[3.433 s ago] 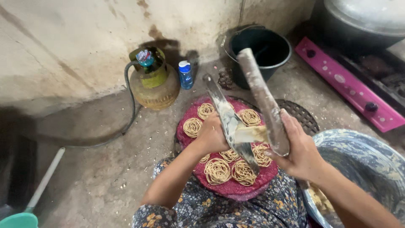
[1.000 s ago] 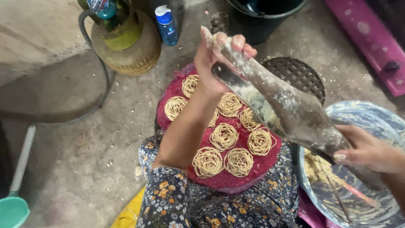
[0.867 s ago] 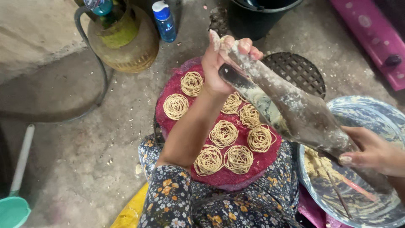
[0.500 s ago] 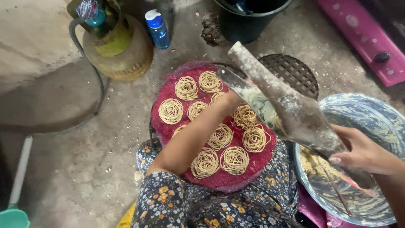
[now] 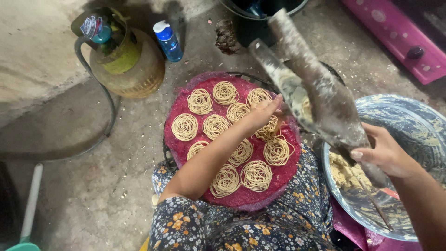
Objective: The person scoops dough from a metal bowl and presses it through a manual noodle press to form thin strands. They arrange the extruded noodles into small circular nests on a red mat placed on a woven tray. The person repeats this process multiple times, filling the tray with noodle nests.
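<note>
A round pink mat [image 5: 183, 144] on my lap carries several coils of pale noodle dough [image 5: 185, 127]. My left hand [image 5: 263, 111] reaches across the mat, fingers loosely apart, resting by the coils at its far right side; it holds nothing. My right hand [image 5: 383, 151] grips the lower end of a long, dough-smeared wooden press [image 5: 316, 93], which slants up over the mat's right edge. Under that hand stands a blue patterned bowl [image 5: 418, 121] with a lump of beige dough [image 5: 344, 172] in it.
A yellow gas cylinder [image 5: 127, 60] with a hose stands at the upper left, a blue-capped bottle [image 5: 167, 41] beside it. A black bucket [image 5: 260, 11] is at the top, a pink stove [image 5: 399, 39] at the upper right. A round wire rack [image 5: 334, 72] lies behind the mat.
My left hand has let go of the press's upper end and dropped onto the mat by the coils. The press stays in my right hand.
</note>
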